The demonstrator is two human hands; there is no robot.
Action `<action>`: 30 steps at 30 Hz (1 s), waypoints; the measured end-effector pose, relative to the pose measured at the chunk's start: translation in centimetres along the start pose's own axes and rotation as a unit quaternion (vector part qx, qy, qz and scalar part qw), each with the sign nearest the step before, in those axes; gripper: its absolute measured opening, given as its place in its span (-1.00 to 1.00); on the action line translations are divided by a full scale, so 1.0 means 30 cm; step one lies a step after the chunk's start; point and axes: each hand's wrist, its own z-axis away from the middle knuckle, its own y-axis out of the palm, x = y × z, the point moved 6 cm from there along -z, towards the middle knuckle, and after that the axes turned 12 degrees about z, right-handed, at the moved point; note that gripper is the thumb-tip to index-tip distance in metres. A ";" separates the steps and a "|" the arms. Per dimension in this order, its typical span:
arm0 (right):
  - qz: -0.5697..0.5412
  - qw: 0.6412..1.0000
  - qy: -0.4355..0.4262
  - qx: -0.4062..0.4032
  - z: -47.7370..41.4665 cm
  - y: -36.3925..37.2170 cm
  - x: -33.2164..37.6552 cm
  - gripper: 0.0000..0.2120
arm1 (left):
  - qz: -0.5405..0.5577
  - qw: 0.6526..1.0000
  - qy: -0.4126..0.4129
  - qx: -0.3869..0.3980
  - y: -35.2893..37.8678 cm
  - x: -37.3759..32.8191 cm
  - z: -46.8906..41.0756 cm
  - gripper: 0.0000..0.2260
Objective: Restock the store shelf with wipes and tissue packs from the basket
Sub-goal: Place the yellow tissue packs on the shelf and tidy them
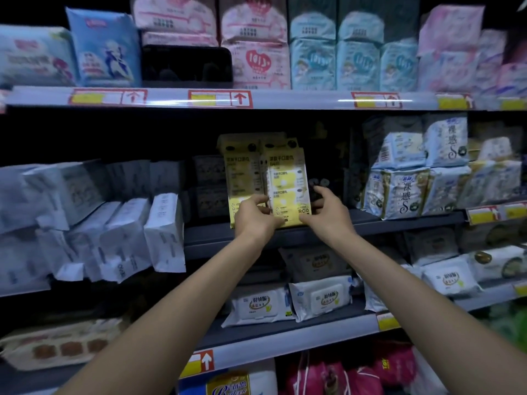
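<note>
A yellow and white wipes pack (288, 183) stands upright on the middle shelf (370, 220), right of centre. My left hand (255, 216) grips its lower left edge and my right hand (328, 208) grips its lower right edge, fingers curled round the side. A second yellow pack (238, 169) stands just behind and to the left, touching it. The basket is out of view.
White tissue packs (137, 235) lean in a row at the left of the middle shelf. Blue and cream packs (413, 189) fill its right side. White wipes packs (319, 297) lie on the shelf below. A dark phone (186, 65) leans on the top shelf among pink and blue packs.
</note>
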 end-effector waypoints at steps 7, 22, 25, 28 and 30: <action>0.071 0.997 -0.018 0.040 0.162 -0.092 0.003 -0.35 | -0.159 0.977 0.100 0.097 -0.049 -0.049 0.189 -0.40; 0.286 0.930 -0.059 0.224 0.730 0.076 -0.318 -0.07 | -0.548 0.781 0.141 0.263 -0.083 0.467 0.646 -0.06; 0.308 0.910 -0.050 0.274 0.855 0.164 -0.441 -0.05 | -0.548 0.775 0.108 0.295 -0.092 0.638 0.736 -0.02; 0.328 0.890 -0.054 0.311 0.963 0.241 -0.549 -0.08 | -0.545 0.769 0.078 0.325 -0.099 0.795 0.823 -0.03; 0.340 0.875 -0.052 0.341 1.029 0.293 -0.616 -0.09 | -0.541 0.765 0.066 0.343 -0.095 0.886 0.883 -0.05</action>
